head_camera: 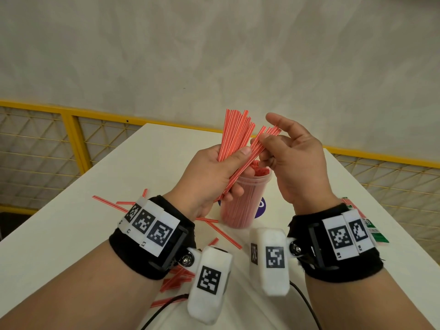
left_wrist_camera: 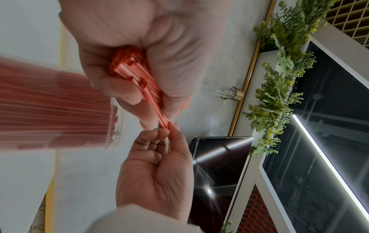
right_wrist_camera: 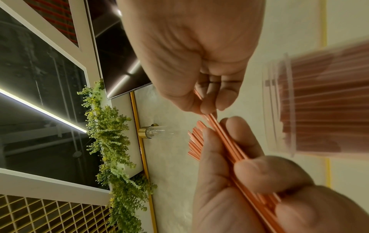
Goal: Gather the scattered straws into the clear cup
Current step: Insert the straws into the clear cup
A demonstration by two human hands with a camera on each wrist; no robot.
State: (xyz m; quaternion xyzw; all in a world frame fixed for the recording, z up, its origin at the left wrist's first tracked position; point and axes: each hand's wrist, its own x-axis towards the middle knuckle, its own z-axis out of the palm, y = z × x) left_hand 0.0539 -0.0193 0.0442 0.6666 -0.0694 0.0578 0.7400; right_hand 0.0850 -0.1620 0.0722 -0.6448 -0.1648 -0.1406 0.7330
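My left hand [head_camera: 221,167] grips a fanned bundle of red straws [head_camera: 234,136] above the table, thumb across them. The same bundle [left_wrist_camera: 137,74] shows end-on in the left wrist view. My right hand [head_camera: 285,160] pinches a few of those straws [head_camera: 262,139] near their upper ends, with the index finger raised. In the right wrist view its fingertips [right_wrist_camera: 207,108] close on the straws [right_wrist_camera: 225,141]. Below both hands stands the clear cup [head_camera: 242,201], packed with red straws. Loose straws [head_camera: 112,203] lie scattered on the white table [head_camera: 71,234].
A green and red wrapper [head_camera: 371,225] lies at the table's right edge. A purple disc [head_camera: 260,207] sits under the cup. A yellow mesh railing [head_camera: 47,148] runs behind the table. Black cables [head_camera: 307,303] trail near the front edge.
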